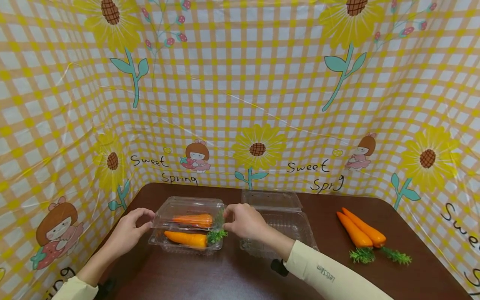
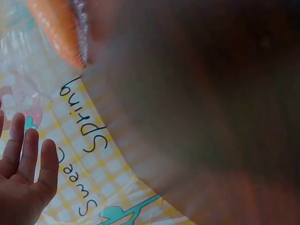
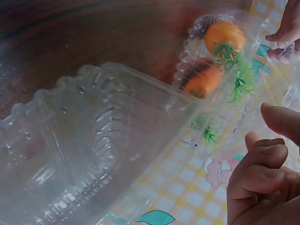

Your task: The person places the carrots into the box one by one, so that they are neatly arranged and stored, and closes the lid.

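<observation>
Packed box: a clear box (image 1: 180,248) sits on the dark table (image 1: 232,279), left of centre; at least two carrots lie in it, a front carrot (image 1: 187,239) and a rear carrot (image 1: 195,220) seen through plastic.
Lid: the clear lid (image 1: 187,206) slants over the rear carrot, its front edge apart from the rim, not fastened.
Left hand: my left hand (image 1: 129,229) is part-closed, thumb and forefinger gripping the lid's left edge.
Right hand: my right hand (image 1: 243,218) has curled fingers at the lid's right edge; I judge it grips there, though the plastic between the tips is hard to make out.
Second box: an open box (image 1: 296,227) stands just beside, partly hidden by my right forearm, its hinged cover (image 1: 271,200) tilted back.
Unboxed: two loose carrots (image 1: 354,231) lie together, far right.
Finding: in my judgement the filling here is done; closing remains unfinished, and the loose pair is unattended.
</observation>
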Motion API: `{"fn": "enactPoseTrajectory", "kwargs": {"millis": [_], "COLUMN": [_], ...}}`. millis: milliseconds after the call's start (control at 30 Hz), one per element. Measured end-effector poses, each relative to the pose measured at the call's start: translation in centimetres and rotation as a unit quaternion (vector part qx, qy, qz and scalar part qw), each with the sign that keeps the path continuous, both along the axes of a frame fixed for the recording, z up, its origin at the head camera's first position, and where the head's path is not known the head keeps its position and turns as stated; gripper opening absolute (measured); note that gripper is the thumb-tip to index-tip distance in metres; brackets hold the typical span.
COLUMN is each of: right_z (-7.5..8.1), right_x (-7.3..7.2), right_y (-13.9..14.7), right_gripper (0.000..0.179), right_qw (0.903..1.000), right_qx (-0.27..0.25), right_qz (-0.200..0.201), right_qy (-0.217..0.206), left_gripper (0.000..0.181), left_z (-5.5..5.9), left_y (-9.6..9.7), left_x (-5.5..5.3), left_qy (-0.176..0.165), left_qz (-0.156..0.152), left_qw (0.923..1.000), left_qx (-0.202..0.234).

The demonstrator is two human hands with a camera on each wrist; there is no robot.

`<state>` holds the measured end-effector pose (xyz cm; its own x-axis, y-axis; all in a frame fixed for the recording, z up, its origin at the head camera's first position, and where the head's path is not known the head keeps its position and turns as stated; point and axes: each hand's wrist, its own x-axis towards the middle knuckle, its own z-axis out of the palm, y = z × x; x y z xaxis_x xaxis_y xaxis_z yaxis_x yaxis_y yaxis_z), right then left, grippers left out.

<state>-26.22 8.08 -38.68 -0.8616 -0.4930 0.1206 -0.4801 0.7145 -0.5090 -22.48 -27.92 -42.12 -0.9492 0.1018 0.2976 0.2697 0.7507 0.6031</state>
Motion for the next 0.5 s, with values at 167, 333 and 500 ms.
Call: {"fn": "enactPoseTrajectory", "kwargs": {"millis": [167,333,500], "right_z": [-0.3,-0.6,-0.8], "right_x": [0.1,0.4,0.7], "right_y": [0.0,-0.1,0.0], "right_gripper": [0.023,0.026,0.025], "right_qw": [0.9999,0.9998,0.9997], "right_qx": [0.013,0.019,0.022], "right_qz": [-0.006,-0.005,-0.002], "right_qy": [0.006,0.005,-0.006], "left_gripper": [0.023,0.026,0.028], "left_z": [-0.9,-1.5,-1.7], "left_y": [-0.1,-0.1,-0.1], "left_x": [0.4,0.8,1.3], "left_qy": [-0.013,-0.03,-0.039], "left_qz": [-0.002,-0.007,-0.016], "left_qw": [0.9999,0.9995,0.9988], "left_qx": [0.006,0.012,0.025]}}
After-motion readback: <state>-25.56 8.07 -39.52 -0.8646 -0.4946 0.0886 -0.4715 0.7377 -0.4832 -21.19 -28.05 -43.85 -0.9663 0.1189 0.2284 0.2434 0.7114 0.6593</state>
